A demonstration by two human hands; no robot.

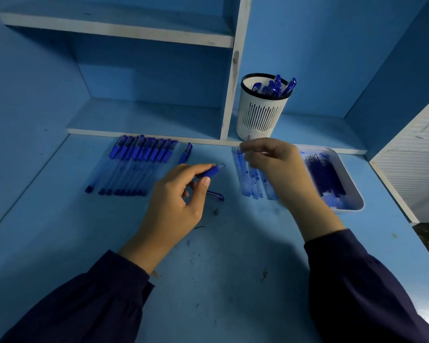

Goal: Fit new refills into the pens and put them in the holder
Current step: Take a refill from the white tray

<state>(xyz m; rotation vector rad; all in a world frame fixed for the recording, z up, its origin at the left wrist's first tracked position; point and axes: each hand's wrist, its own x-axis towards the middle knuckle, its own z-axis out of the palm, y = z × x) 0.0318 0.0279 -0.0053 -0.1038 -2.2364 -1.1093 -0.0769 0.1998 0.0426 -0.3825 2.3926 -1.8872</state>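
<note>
My left hand (176, 201) pinches a blue pen barrel (212, 171) between thumb and forefinger, its open end pointing right. My right hand (275, 167) pinches a thin, clear used refill (248, 138) above a small pile of used, ink-stained refills (248, 177). A row of several capped blue pens (134, 167) lies at the left of the desk, with a loose cap (185, 153) beside it. The white slotted holder (260, 115) stands on the back ledge with several blue pens in it. A blue pen part (216, 195) lies under my left hand.
A white tray (354, 194) of dark blue new refills sits at the right, partly behind my right wrist. Blue shelves and a white upright divider (233, 70) rise behind the desk. Ink specks dot the blue desk surface (221, 268). A white cabinet (416, 159) stands at far right.
</note>
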